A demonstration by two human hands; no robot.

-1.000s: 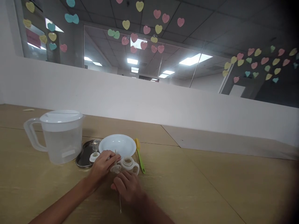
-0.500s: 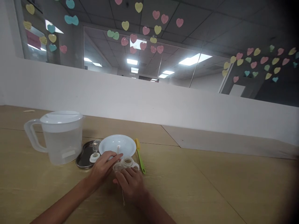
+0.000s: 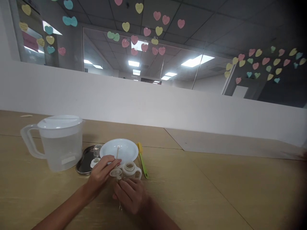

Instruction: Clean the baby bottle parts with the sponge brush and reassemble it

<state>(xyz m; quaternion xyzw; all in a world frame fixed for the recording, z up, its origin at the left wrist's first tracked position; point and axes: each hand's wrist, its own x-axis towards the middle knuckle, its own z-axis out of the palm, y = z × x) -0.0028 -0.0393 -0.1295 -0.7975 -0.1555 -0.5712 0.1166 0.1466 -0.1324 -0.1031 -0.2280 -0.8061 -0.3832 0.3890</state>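
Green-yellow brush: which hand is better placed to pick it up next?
Right, I'd judge. The right hand is nearer the brush; the handled bottle stands between it and the left hand. The right appears to hold a clear piece, so it would likely need freeing first.

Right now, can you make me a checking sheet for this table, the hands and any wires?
Surface: wood-coloured table with seam lines.
Things in use: thin white-tipped rod, clear disc-shaped piece; open-mouthed handled bottle beside them.
Clutter: lidded jug, metal tray with a clear-domed white cap, white bowl, yellow-green brush.
Left hand: fingertips closed on the rod.
Right hand: appears to hold the disc-shaped piece from below.
Cables: nothing seen.
Surroundings: white wall, window with heart-shaped notes.
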